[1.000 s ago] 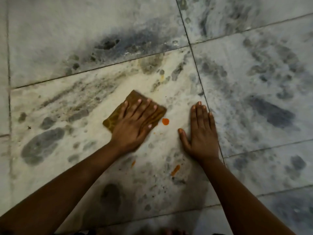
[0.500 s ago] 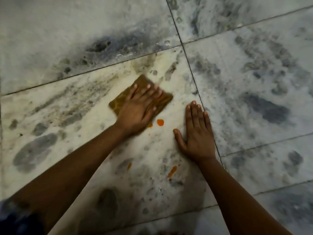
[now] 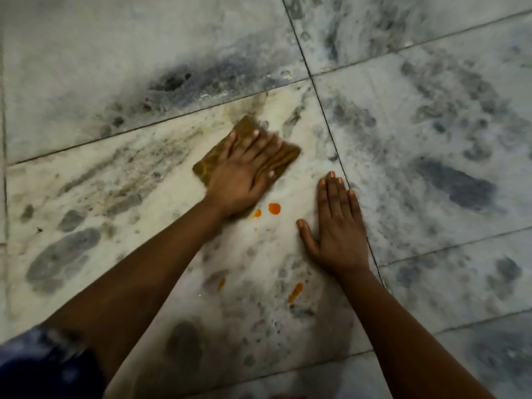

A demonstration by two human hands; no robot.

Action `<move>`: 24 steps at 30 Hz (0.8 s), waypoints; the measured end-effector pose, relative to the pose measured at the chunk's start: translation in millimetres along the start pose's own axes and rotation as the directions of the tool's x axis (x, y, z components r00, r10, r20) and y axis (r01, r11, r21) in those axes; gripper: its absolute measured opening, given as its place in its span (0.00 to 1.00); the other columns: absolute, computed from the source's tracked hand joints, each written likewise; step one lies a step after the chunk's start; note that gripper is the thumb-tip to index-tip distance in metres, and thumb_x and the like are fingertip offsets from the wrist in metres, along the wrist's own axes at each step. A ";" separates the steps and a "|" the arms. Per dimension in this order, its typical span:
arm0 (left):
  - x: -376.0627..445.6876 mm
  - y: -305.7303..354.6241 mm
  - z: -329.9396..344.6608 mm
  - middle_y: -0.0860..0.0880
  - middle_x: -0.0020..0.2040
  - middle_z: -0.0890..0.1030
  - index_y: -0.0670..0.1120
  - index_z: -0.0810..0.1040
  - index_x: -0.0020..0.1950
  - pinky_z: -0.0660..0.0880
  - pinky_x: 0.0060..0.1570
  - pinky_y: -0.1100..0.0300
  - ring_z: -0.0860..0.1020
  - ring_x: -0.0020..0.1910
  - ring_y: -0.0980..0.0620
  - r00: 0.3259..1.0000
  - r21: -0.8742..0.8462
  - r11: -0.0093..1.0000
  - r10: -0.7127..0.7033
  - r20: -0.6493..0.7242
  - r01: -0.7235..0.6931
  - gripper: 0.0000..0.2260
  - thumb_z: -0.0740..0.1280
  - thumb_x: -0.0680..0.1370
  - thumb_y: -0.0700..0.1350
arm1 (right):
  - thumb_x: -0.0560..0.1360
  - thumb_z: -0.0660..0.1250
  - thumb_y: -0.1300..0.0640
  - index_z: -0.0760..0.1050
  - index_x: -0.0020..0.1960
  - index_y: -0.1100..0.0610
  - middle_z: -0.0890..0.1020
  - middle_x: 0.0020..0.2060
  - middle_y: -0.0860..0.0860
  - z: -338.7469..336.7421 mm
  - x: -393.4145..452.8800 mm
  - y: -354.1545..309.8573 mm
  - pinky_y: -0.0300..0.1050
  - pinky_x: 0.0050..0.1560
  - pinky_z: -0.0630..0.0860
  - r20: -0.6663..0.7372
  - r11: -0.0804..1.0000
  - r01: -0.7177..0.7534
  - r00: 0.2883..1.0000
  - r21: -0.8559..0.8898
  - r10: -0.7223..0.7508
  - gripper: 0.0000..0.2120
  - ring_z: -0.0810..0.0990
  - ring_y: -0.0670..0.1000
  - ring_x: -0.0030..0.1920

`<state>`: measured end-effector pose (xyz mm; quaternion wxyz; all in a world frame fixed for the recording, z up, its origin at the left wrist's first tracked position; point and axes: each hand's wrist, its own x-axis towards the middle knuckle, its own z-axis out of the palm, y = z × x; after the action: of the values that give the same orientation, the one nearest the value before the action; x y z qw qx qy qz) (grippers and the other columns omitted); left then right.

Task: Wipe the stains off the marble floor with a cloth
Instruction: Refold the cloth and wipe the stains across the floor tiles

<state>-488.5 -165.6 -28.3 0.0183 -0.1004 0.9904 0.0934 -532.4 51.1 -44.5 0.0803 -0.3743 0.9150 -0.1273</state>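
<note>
A folded brown cloth lies flat on the marble floor. My left hand presses down on it with straight, spread fingers and covers most of it. Just below that hand sit a round orange stain and a smaller smeared orange stain. Two more orange streaks lie nearer to me. My right hand rests flat on the floor to the right of the stains, fingers together and thumb out.
The floor is pale marble with grey and black mottling and dark grout lines that cross above my right hand. A blue patterned piece of clothing shows at the lower left corner.
My left hand has slid the cloth away from me, up and a little to the right, uncovering the small smeared stain. My right hand has stayed planted on the floor.
</note>
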 end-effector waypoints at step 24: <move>-30.7 -60.1 -12.3 0.50 0.76 0.61 0.54 0.62 0.74 0.49 0.71 0.47 0.57 0.75 0.47 0.889 0.020 0.889 -0.456 -0.046 0.457 0.25 0.50 0.77 0.56 | 0.76 0.50 0.41 0.53 0.75 0.65 0.55 0.75 0.62 2.0 -0.3 0.9 0.49 0.74 0.43 -0.011 0.999 0.037 0.999 -0.007 -0.037 0.37 0.53 0.58 0.75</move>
<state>-446.5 -219.8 -25.4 0.0216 -0.3318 0.9405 0.0696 -532.3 51.6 -46.7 0.0716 -0.3910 0.9087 -0.1278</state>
